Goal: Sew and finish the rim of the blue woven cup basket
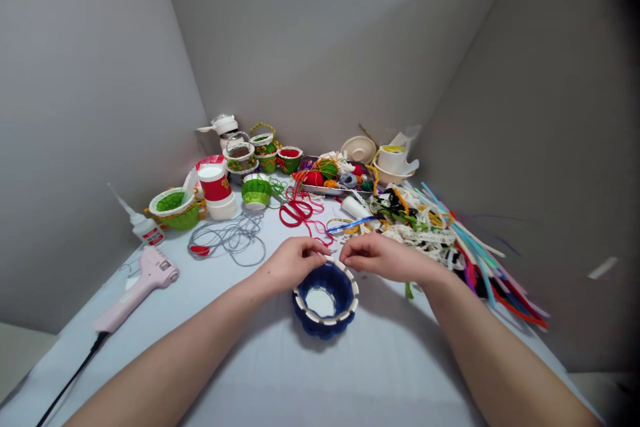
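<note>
A small dark blue basket (326, 329) with a scalloped side and a white, notched rim sits on the table in front of me, its pale round bottom visible inside. My left hand (296, 261) is closed at the back left of the rim, thumb and fingers pinching its edge. Just right of the rim's back is my right hand (376, 257), fingers curled and thumb against them. Whatever lies between its fingertips, if anything, is too small to make out. Beyond both hands lie red-handled scissors (296, 213) and tangled pink-red yarn.
At left, a pink glue gun (145, 279) trails a black cord near a glue bottle (147, 229). Grey cord (235, 240) and green baskets (179, 215) lie farther back. A tray (334, 191) holds yarn balls. At right are heaped trims (425, 227) and pipe cleaners (483, 260).
</note>
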### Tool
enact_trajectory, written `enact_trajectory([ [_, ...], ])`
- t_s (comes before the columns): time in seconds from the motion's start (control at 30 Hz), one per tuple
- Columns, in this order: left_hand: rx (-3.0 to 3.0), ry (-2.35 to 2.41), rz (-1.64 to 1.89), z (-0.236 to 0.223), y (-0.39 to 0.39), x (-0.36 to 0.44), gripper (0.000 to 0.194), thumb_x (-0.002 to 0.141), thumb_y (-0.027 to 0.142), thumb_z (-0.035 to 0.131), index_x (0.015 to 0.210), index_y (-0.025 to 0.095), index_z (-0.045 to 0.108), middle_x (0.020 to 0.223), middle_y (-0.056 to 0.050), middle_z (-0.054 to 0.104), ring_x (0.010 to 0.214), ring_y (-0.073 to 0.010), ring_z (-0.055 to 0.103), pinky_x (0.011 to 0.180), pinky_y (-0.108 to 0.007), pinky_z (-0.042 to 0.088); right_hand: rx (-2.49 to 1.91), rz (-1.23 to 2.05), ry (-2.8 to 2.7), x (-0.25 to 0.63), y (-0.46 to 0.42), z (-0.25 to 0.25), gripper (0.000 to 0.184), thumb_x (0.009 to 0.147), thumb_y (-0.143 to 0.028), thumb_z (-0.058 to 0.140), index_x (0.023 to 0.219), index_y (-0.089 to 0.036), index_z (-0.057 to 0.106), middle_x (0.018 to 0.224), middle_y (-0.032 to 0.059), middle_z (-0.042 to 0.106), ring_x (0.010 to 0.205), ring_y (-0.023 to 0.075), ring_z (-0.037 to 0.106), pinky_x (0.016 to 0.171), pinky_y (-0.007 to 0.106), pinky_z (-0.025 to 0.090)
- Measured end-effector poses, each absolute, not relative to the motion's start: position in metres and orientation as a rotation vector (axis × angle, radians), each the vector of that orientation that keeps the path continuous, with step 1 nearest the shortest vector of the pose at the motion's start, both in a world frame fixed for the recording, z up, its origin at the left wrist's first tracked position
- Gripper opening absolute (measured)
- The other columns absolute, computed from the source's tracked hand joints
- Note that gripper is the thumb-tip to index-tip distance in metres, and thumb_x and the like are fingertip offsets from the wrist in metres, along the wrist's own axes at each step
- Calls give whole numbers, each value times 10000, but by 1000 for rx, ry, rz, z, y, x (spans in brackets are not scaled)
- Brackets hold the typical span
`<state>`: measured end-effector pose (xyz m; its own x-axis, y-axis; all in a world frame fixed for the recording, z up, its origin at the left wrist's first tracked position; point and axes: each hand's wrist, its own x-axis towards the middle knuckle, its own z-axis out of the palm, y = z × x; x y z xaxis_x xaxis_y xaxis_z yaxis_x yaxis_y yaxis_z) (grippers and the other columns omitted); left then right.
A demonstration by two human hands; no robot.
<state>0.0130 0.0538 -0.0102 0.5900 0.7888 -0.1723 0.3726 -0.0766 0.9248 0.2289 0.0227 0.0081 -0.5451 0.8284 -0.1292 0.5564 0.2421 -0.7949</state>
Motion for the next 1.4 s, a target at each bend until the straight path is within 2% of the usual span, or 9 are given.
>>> enact_trajectory([
  [0.23, 1677, 930, 422, -9, 54, 12, 306, 760, 421, 542, 811, 140, 653, 774, -25, 634, 717, -153, 537, 660, -251, 416, -1325, 1045, -2282, 227, 13, 24, 250, 893, -335, 452, 894, -163, 633, 748, 9, 597, 657, 113, 498, 603, 213, 392],
  [0.37, 1673, 909, 416, -9, 54, 12, 313, 766, 428, 539, 827, 143, 654, 779, -25, 638, 727, -155, 540, 665, -248, 413, -1328, 952, -2340, 223, 9, 27, 241, 892, -316, 459, 882, -168, 649, 783, 20, 639, 695, 123, 535, 634, 221, 399],
  [0.63, 1849, 915, 406, -7, 48, 13, 289, 799, 390, 490, 785, 147, 646, 752, -20, 618, 726, -154, 515, 658, -245, 389, -1482, 731, -2301, 211, 1, 28, 244, 882, -347, 485, 821, -181, 654, 688, 15, 628, 600, 116, 512, 553, 223, 362],
  [0.8, 1830, 913, 380, -5, 48, 13, 307, 800, 407, 485, 773, 148, 647, 701, -8, 589, 681, -142, 488, 610, -233, 368, -1478, 726, -2325, 206, -4, 30, 264, 884, -367, 491, 796, -191, 666, 694, 29, 650, 618, 132, 538, 575, 236, 386],
  [0.9, 1734, 955, 347, -3, 49, 12, 358, 809, 436, 467, 838, 138, 664, 684, -3, 582, 638, -132, 470, 583, -232, 358, -1453, 743, -2336, 206, -3, 31, 262, 883, -366, 492, 794, -195, 670, 695, 31, 655, 623, 137, 549, 587, 242, 400],
  [1.0, 1643, 978, 341, -3, 50, 12, 398, 814, 462, 454, 894, 135, 667, 736, -15, 617, 671, -140, 499, 617, -238, 380, -1450, 752, -2336, 208, -3, 30, 263, 887, -364, 485, 797, -200, 669, 705, 31, 658, 632, 140, 552, 590, 244, 404],
  [1.1, 1584, 958, 379, -3, 50, 12, 429, 808, 498, 465, 868, 125, 668, 810, -38, 645, 751, -155, 530, 686, -246, 400, -1443, 735, -2358, 209, -2, 30, 265, 894, -363, 478, 802, -197, 664, 703, 27, 651, 625, 135, 540, 589, 243, 399],
  [1.27, 1470, 932, 399, -1, 48, 13, 500, 811, 560, 441, 843, 109, 656, 752, -40, 626, 677, -134, 498, 651, -250, 374, -1449, 723, -2379, 211, -2, 31, 254, 893, -346, 475, 815, -193, 662, 716, 27, 648, 632, 134, 535, 593, 241, 389],
  [1.4, 1455, 931, 371, 1, 49, 12, 443, 771, 541, 525, 841, 122, 650, 737, -19, 609, 663, -125, 487, 633, -240, 356, -1519, 689, -2343, 214, 0, 30, 218, 880, -309, 485, 808, -192, 654, 711, 19, 642, 617, 124, 522, 573, 229, 361],
])
